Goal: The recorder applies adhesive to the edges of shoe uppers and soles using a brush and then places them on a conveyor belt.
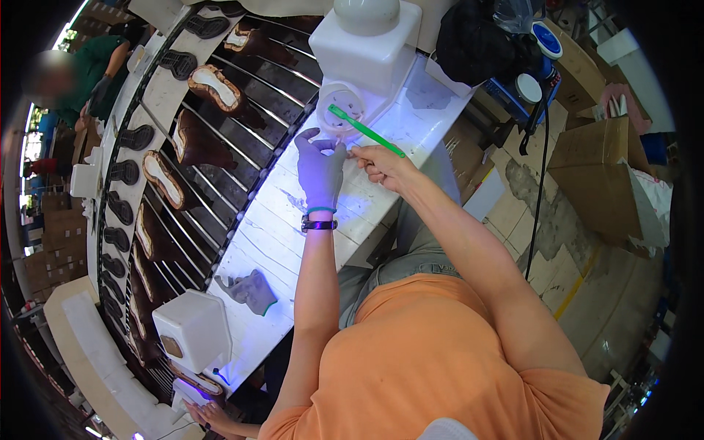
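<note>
My left hand (321, 170), in a thin grey glove, is raised over the white bench beside a round white dish (328, 123). Its fingers are loosely bent and apart, with nothing visible in them. Close to its right, my bare right hand (383, 167) has its fingers pinched together near the left fingertips. What they pinch, if anything, is too small to make out. A green brush (374, 135) with a long handle rests across the dish, just above my right hand. The dish belongs to a white container (363, 55) with a domed top.
A grey glove (253, 292) lies on the bench (257, 227) near a second white container (192, 331). Left runs a roller conveyor with brown shoe uppers (165, 180) and black soles (125, 172). Another person's hand (209, 416) works lower left. Cardboard boxes (594, 172) stand right.
</note>
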`<action>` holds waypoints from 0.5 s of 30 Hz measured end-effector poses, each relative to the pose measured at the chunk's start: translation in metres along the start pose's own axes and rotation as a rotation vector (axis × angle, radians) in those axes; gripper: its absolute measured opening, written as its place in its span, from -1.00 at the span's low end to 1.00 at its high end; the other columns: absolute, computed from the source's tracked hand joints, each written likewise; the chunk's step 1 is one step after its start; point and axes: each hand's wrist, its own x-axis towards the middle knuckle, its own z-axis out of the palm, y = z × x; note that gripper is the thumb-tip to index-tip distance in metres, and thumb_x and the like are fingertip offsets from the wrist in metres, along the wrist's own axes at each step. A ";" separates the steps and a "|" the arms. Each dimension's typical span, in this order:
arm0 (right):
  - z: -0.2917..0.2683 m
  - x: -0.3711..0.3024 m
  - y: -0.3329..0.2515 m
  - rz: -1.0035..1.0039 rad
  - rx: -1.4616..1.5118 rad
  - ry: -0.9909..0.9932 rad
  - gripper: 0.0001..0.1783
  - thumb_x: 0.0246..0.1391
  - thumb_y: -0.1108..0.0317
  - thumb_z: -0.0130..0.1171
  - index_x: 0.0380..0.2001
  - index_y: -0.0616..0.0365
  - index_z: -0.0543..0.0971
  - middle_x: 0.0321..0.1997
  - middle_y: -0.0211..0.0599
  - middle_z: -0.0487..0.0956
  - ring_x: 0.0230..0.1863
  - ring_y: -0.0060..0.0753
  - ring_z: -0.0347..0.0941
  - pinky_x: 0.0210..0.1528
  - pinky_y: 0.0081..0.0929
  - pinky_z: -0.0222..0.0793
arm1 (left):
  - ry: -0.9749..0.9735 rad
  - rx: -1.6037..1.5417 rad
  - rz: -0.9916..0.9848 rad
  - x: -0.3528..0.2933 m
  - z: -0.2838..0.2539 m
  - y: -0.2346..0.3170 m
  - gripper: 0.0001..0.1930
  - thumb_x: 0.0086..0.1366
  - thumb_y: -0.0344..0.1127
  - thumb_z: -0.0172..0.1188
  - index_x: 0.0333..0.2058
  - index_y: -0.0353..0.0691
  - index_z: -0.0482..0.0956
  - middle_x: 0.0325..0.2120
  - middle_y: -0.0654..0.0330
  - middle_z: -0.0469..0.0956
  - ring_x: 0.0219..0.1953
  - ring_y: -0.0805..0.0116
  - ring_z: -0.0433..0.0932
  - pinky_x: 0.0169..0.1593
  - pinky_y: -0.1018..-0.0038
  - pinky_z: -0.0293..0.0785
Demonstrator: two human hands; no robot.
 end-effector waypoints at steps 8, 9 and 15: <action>0.020 0.032 -0.002 0.067 0.220 0.144 -0.85 0.10 0.38 0.12 -0.52 0.09 0.43 -0.68 -0.53 0.34 -0.79 -0.76 -0.04 -0.80 -0.71 -0.21 | -0.058 -0.138 -0.016 0.002 -0.002 -0.002 -0.49 0.08 -0.33 0.34 -0.05 -0.36 0.30 -0.41 0.19 0.58 -0.42 0.50 0.51 -0.35 0.59 0.42; 0.020 0.033 -0.003 0.050 0.179 0.163 -0.85 0.07 0.40 0.12 -0.55 0.08 0.42 -0.70 -0.55 0.32 -0.80 -0.76 -0.05 -0.80 -0.70 -0.21 | -0.076 -0.168 -0.040 0.001 -0.002 0.000 -0.49 0.09 -0.34 0.33 -0.05 -0.36 0.30 -0.41 0.19 0.58 -0.40 0.50 0.52 -0.33 0.59 0.42; 0.018 0.027 -0.002 0.068 0.000 0.120 -0.89 -0.01 0.45 0.11 -0.58 0.18 0.47 -0.76 -0.59 0.24 -0.79 -0.75 -0.04 -0.78 -0.67 -0.20 | -0.082 -0.320 -0.033 -0.001 -0.006 -0.013 -0.52 0.13 -0.30 0.31 -0.04 -0.30 0.31 -0.38 0.16 0.59 -0.40 0.45 0.51 -0.30 0.53 0.42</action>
